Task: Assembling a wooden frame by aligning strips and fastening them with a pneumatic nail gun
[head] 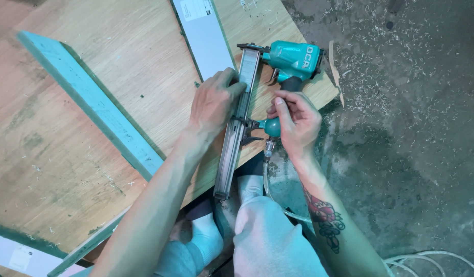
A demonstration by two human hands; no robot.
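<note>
While lying flat on the wooden board (119,77), the nail gun (278,77) is being steadied w/ both hands.
Nail gun: 1, teal, resting at board's corner, nose pointing away from the person.
Left hand (212,105): pressing down on the long metal magazine (237,128), fingers draped over it, prob. to keep it from sliding.
Right hand (296,120): closing around the handle's lower end, near the hose fitting.
Hose (270,184): 1, running down btw the knees.
Strips: 2 pale green (93,102), 1 white (203,31), lying on board.
</note>
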